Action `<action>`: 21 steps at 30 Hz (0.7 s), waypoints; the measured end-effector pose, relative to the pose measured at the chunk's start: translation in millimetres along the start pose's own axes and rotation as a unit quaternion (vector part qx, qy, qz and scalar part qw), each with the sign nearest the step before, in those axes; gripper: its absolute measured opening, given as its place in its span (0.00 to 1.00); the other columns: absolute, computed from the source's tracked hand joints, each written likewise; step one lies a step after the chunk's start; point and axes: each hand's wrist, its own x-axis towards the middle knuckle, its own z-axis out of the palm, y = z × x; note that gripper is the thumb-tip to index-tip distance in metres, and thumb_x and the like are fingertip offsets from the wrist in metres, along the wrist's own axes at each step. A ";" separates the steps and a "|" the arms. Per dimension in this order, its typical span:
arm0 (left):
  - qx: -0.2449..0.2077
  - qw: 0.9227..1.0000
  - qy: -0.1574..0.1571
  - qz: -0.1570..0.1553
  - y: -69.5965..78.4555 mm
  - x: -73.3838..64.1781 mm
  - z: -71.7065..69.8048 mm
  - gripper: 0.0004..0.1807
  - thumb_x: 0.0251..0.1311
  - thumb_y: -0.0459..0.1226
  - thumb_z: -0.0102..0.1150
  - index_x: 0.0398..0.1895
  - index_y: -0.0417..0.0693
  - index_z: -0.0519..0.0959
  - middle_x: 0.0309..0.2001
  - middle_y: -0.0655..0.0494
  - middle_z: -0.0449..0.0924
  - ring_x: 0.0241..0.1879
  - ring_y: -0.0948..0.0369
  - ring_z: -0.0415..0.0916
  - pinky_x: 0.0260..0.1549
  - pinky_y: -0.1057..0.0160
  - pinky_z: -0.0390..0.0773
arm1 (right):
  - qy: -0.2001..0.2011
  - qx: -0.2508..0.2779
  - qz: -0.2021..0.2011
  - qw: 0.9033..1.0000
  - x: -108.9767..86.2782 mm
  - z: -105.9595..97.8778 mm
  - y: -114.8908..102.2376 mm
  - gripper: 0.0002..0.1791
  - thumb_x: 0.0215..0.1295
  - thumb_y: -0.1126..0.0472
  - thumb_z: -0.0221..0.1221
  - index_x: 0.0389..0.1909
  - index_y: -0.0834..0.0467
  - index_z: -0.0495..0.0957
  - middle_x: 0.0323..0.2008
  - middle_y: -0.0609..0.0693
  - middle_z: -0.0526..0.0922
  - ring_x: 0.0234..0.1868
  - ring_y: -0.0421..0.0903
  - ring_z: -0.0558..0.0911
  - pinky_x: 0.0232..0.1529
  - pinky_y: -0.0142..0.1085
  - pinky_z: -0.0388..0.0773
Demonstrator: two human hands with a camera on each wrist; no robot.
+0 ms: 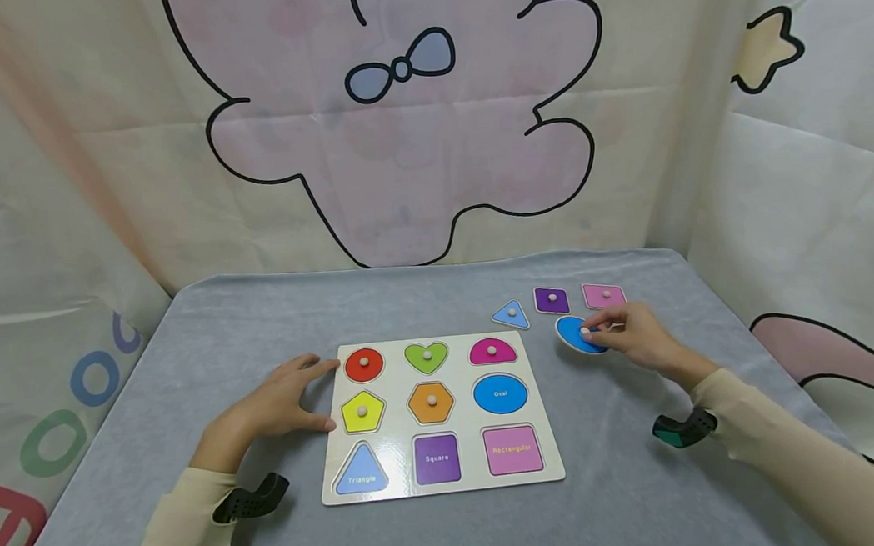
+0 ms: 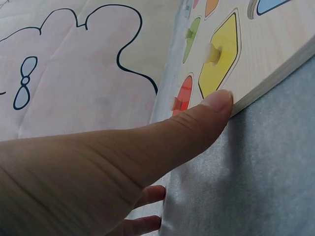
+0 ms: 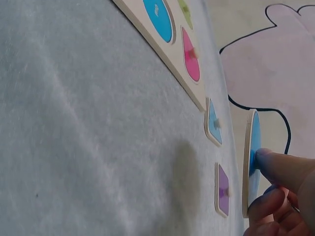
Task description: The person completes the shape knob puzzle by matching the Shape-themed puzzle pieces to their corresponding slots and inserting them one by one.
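Between thumb and fingers my right hand pinches the blue oval puzzle piece by its knob, lifted off the cloth, right of the board. In the right wrist view the oval piece hangs edge-on above the cloth. My left hand touches the left edge of the wooden shape board with spread fingers; its thumb rests at the rim near the yellow pentagon. The printed oval slot on the board holds no piece, nor do the triangle, square and rectangle slots.
Behind the right hand lie a light blue triangle piece, a purple square piece and a pink rectangle piece. Knobbed pieces sit in the board, among them a red circle and an orange hexagon. Grey cloth covers the table.
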 end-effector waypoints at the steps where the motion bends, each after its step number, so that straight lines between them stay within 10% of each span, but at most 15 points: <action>1: 0.000 1.000 0.000 0.000 -0.3 0.0 -0.1 0.52 0.44 0.53 0.80 0.75 0.52 0.67 0.74 0.32 0.60 0.72 0.32 0.56 0.66 0.27 0.63 | 0.001 -0.002 -0.004 1.000 0.4 1.4 -0.4 0.14 0.67 0.62 0.66 0.48 0.67 0.85 0.28 0.50 0.76 0.32 0.41 0.74 0.29 0.28 0.74; 21: -0.004 1.000 -0.001 -0.003 1.6 -0.5 -0.2 0.53 0.45 0.52 0.80 0.75 0.51 0.66 0.74 0.32 0.59 0.72 0.32 0.56 0.66 0.28 0.64 | -0.015 -0.002 -0.064 0.998 -1.1 24.1 -27.2 0.10 0.65 0.64 0.67 0.44 0.65 0.86 0.28 0.51 0.75 0.31 0.41 0.72 0.27 0.27 0.70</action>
